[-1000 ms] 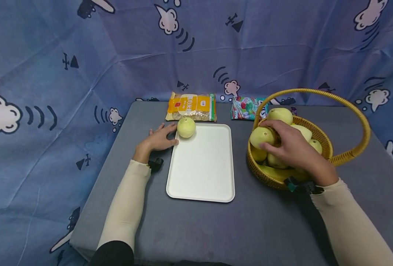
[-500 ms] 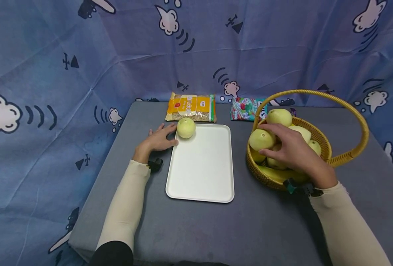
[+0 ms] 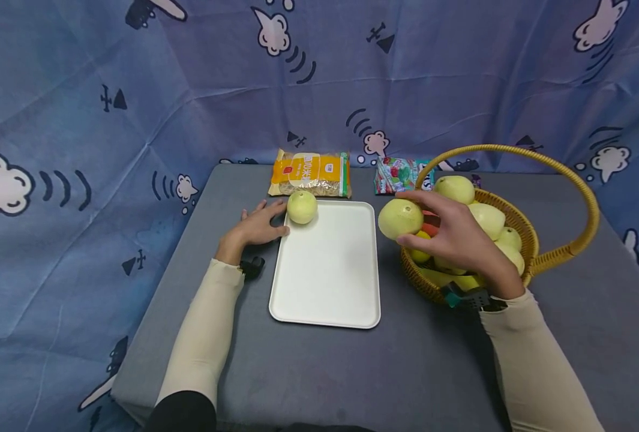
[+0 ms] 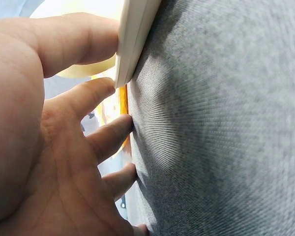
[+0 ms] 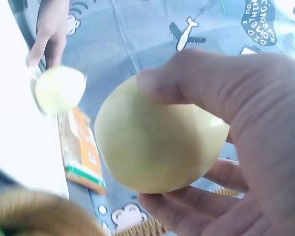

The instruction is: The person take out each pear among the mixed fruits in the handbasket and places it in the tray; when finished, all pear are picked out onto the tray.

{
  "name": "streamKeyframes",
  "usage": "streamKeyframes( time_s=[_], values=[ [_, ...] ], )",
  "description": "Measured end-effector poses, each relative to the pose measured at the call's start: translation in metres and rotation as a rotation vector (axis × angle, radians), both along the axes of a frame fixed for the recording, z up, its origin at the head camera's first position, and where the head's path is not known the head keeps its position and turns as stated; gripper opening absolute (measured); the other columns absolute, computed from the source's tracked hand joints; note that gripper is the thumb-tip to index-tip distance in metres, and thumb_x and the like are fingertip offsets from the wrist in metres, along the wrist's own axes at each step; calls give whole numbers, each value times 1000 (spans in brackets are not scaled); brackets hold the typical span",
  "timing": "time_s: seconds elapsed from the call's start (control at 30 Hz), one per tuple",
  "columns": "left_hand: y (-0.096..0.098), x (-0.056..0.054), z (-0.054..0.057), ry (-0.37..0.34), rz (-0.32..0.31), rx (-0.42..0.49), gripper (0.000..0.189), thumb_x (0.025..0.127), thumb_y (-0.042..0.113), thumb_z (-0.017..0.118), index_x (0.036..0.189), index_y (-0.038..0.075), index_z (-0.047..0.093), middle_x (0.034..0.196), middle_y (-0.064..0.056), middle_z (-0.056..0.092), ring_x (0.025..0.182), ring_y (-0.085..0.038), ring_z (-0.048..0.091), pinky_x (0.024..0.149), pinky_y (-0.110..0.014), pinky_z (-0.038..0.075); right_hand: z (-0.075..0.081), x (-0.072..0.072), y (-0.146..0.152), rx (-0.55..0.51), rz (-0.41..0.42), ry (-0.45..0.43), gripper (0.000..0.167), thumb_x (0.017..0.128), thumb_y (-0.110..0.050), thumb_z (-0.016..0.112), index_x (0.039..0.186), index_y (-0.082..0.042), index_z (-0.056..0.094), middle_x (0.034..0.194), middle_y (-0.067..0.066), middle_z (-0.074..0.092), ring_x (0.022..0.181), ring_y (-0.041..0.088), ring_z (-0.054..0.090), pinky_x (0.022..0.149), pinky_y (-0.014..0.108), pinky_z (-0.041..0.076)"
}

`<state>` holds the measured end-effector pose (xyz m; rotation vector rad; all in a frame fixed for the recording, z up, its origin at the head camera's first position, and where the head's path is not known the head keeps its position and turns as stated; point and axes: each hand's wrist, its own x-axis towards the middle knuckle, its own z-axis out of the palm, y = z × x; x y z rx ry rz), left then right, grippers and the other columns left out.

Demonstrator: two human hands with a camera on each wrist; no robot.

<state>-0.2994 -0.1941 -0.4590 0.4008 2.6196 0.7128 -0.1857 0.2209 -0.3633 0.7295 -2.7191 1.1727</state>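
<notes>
My right hand [image 3: 449, 231] grips a pale green pear [image 3: 400, 219] between thumb and fingers, at the left rim of the wicker basket [image 3: 532, 231]. In the right wrist view the held pear [image 5: 152, 137] fills the middle, thumb on top and fingers below. The left hand [image 3: 257, 227] rests beside the white tray [image 3: 327, 270], fingers spread. Seen from the left wrist, its thumb and index fingertip touch the edge of the tray [image 4: 132, 44], while other fingertips meet the cloth. Another pear [image 3: 302, 207] sits in the tray's far left corner.
Several more pears [image 3: 486, 219] fill the basket, along with a banana [image 3: 449, 279] and something red [image 3: 431, 223]. The basket's tall handle [image 3: 584, 186] arches over it. Behind the tray lies a yellow grain bag [image 3: 311, 174]; a colourful snack packet [image 3: 400, 176] lies further right.
My right hand has lifted the pear off the pile and carried it left to the basket's rim, uncovering a red thing beneath. The left hand stays put.
</notes>
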Motion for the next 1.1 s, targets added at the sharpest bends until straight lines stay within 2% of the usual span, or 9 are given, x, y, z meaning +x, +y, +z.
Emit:
streamKeyframes(
  time_s=[0.27,0.47,0.83,1.1],
  values=[
    [1,0,2,-3,7,-13,81,108,39,65,177,22,27,186,-4,14,173,-38,-4,127,-79,-13,2,-17,-34,-62,65,-8,76,89,-11,93,157,-9,58,152,14,63,132,37,68,108,52,57],
    [2,2,6,-15,13,-10,80,108,38,66,176,22,27,186,-4,13,173,-38,-5,128,-78,-13,-6,-32,-60,-118,78,-21,76,88,-9,94,155,-8,59,149,14,64,130,35,68,110,51,57],
    [2,1,3,-3,13,-18,80,108,40,65,176,24,28,186,-2,15,173,-37,-4,129,-78,-11,-18,-53,-95,-184,49,-75,77,90,-10,91,158,-7,56,154,15,61,134,37,66,112,53,57],
    [1,0,4,-15,15,-6,80,107,40,66,176,24,28,186,-3,15,173,-37,-4,128,-78,-13,-35,-67,-113,-242,3,-94,74,93,-13,88,159,-8,54,156,16,60,134,38,65,115,55,55]
  ],
)
